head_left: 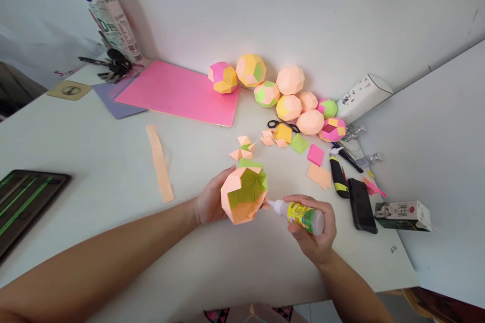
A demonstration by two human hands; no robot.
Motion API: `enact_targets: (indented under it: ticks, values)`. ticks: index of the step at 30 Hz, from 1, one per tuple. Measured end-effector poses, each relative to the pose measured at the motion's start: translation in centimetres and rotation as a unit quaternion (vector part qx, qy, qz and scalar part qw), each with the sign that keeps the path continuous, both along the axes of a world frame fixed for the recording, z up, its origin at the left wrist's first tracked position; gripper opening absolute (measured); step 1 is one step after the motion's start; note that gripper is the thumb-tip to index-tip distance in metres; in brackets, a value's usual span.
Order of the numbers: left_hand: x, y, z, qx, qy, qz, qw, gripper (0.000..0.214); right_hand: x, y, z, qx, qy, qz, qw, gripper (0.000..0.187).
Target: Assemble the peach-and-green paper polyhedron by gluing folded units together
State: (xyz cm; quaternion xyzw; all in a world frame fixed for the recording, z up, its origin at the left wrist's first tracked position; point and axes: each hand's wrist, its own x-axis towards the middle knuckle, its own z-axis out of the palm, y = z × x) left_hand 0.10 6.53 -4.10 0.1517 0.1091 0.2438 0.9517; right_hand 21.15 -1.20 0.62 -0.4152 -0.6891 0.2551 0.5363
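Note:
My left hand (209, 201) is closed around a half-built paper ball (244, 193), peach outside and green inside, with its opening facing up toward me. My right hand (313, 234) grips a small glue bottle (301, 215) with a yellow-green label. The bottle lies sideways and its white nozzle touches the right rim of the paper ball. Both hands hover just above the white table (113, 171).
Several finished paper balls (290, 79) cluster by the wall. Loose folded paper pieces (242, 147), scissors (282, 124), a peach paper strip (160, 162), pink sheet (180, 92), black phone (361, 205), marker (338, 176), small carton (402, 214), keys (113, 65), a big bottle (108, 10) and a tablet (22, 202) lie around.

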Motion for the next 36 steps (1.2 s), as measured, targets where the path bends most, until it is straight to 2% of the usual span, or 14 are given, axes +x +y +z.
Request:
enact_targets:
  ticks: [6, 20, 27, 33, 36]
  values:
    - [-0.05, 0.00, -0.29, -0.005, -0.010, 0.005, 1.000, 0.068, -0.11, 0.02, -0.16, 0.010, -0.003, 0.004, 1.000, 0.036]
    - [-0.07, -0.04, 0.11, 0.021, 0.004, 0.013, 1.000, 0.066, -0.05, -0.15, -0.46, 0.010, -0.008, 0.021, 1.000, 0.039]
    - [0.01, -0.05, 0.18, 0.022, 0.005, 0.011, 1.000, 0.068, 0.31, -0.23, -0.56, -0.015, -0.014, -0.005, 1.000, 0.037]
    - [-0.04, -0.06, 0.07, -0.001, 0.002, 0.019, 1.000, 0.061, 0.17, -0.32, -0.71, -0.021, 0.003, 0.011, 1.000, 0.037]
    - [-0.02, -0.07, 0.05, 0.007, 0.002, 0.021, 1.000, 0.062, 0.16, -0.25, -0.60, -0.020, -0.001, -0.010, 1.000, 0.036]
